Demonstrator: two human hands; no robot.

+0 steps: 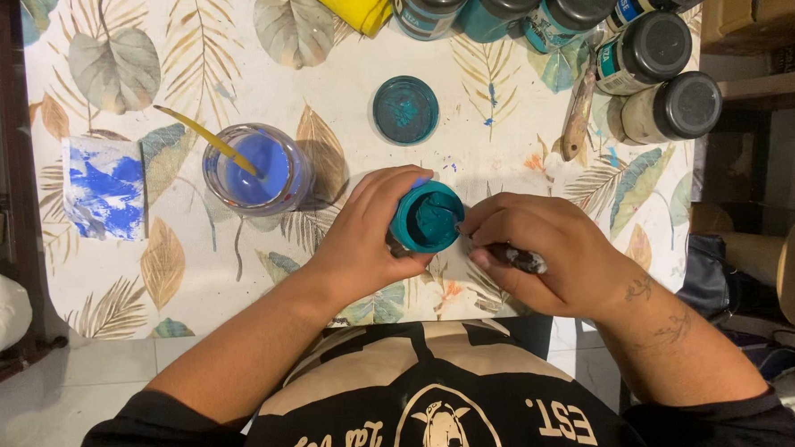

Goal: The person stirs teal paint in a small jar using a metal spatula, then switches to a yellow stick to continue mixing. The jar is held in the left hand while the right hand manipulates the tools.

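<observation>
My left hand [362, 238] has its grip wrapped round an open jar of teal paint [427, 217], bracing it upright on the table [346, 65] so it cannot tip. My right hand [542, 253] pinches a dark-handled brush [517, 258] low down, its tip at the jar's rim. The jar's lid [405, 110] lies just beyond, inside up, clear of the work. To the left stands a glass of blue water [257, 170] with a yellow stick in it; capped jars [649, 52] crowd the far right corner.
</observation>
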